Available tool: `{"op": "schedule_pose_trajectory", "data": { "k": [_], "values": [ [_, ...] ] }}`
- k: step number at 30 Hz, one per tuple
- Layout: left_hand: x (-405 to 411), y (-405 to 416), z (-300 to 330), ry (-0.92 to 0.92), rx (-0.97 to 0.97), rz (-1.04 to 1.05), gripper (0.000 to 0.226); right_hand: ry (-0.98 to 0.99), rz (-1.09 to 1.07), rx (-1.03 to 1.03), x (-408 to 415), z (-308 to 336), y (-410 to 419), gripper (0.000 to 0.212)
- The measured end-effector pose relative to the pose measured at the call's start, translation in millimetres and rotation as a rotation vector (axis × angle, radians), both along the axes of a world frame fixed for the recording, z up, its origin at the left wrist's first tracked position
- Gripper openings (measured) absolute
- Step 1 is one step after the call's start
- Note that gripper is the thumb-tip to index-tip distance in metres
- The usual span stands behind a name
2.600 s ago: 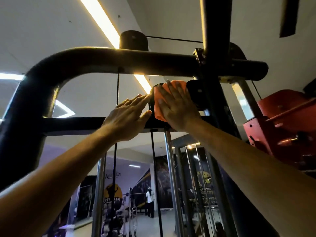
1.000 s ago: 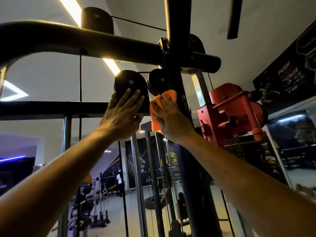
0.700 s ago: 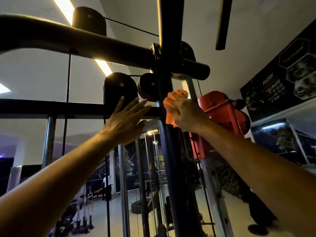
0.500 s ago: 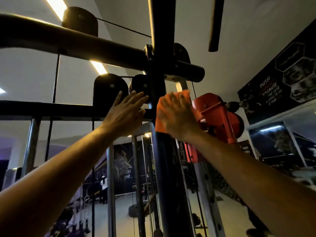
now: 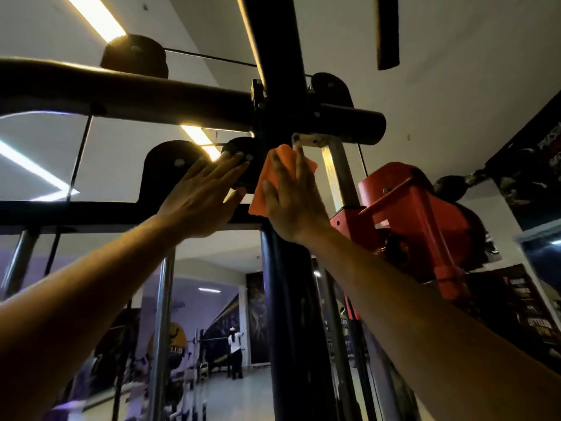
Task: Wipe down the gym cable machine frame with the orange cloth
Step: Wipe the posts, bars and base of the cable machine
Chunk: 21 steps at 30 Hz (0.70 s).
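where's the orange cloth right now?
Head view, centre frame: the orange cloth is pressed flat under the right hand against the black upright post, just below the crossbar junction, with the left hand beside it.

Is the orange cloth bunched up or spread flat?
Spread flat: the right hand presses the orange cloth against the black upright post.

Matt orange cloth (image 5: 267, 183) against smooth, dark-painted metal upright (image 5: 291, 299).
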<state>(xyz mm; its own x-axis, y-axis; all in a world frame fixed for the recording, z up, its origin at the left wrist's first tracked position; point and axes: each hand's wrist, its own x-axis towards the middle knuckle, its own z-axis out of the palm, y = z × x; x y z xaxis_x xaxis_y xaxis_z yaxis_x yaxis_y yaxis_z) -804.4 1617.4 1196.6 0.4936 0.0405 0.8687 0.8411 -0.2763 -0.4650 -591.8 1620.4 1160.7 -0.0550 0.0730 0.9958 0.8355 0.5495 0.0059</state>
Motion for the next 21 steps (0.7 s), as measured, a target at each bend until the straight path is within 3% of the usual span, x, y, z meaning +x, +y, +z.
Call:
{"op": "schedule_pose_trajectory", "data": {
  "k": [6,10,14,21],
  "values": [
    [4,5,-8,-0.02,0.047,0.084,0.074,-0.147,0.053,0.054,13,-49,29,0.066],
    [2,7,-12,-0.015,0.065,0.127,0.073,-0.026,0.201,-0.041,7,-9,28,0.066],
    [-1,8,-8,-0.004,0.086,0.152,0.07,-0.01,0.221,0.026,2,23,20,0.069],
    [1,6,-9,-0.015,0.067,0.145,0.072,0.005,0.388,0.018,4,-29,24,0.078]
  ]
}}
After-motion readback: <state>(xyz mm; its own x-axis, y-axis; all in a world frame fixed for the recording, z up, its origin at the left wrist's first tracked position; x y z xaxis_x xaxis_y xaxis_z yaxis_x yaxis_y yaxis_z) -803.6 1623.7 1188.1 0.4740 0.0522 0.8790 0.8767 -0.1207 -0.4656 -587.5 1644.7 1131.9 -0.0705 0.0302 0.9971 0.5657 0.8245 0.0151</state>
